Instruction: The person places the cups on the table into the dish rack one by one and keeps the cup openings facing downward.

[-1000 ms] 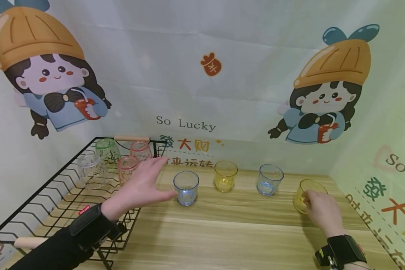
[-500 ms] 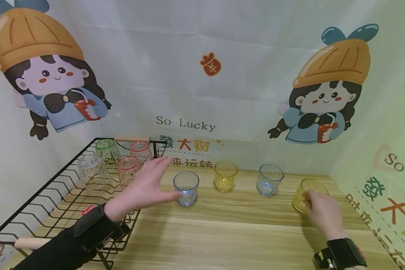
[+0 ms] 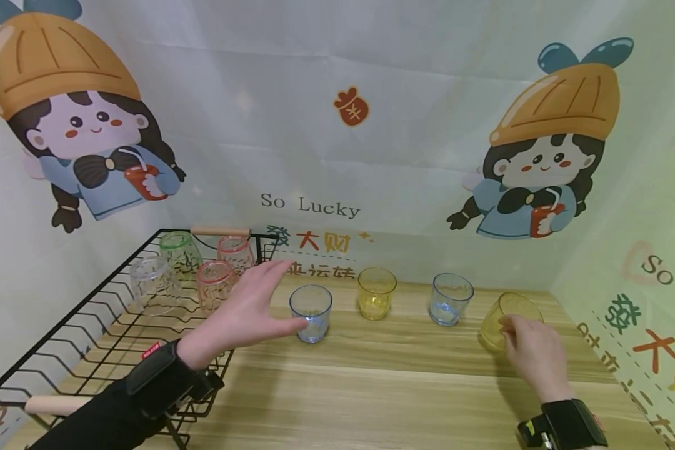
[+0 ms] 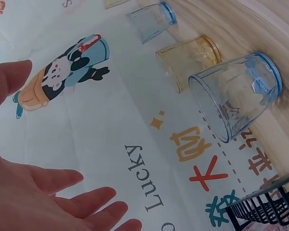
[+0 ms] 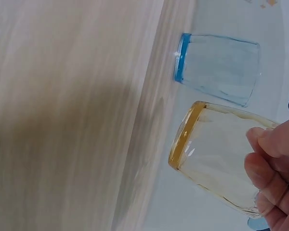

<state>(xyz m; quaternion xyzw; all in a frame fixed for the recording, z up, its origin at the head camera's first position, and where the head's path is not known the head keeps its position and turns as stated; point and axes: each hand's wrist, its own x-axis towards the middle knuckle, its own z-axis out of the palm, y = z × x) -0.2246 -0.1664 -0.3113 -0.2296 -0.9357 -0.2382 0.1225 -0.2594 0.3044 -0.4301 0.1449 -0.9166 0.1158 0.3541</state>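
Observation:
My right hand (image 3: 537,356) pinches the near rim of a yellow glass (image 3: 492,325) at the right of the table. The glass is tilted, and in the right wrist view its thick amber base (image 5: 187,137) appears off the wood. My left hand (image 3: 244,309), fingers spread and thumb apart, hovers beside a blue-rimmed glass (image 3: 311,312) and holds nothing. Right of that stand another yellow glass (image 3: 375,294) and another blue-rimmed glass (image 3: 451,300), all upright. The left wrist view shows the open palm (image 4: 33,192), with the nearest blue glass (image 4: 236,96) away from the fingers.
A black wire rack (image 3: 90,350) with wooden handles stands at the left. Upside down in it are a green glass (image 3: 180,253), a clear glass (image 3: 154,287) and two pink glasses (image 3: 214,284). A printed cloth (image 3: 326,156) hangs behind the wooden table (image 3: 371,400).
The right hand has lifted the yellow glass slightly and shifted it left, tilting it more. The left hand has edged right toward the nearest blue glass.

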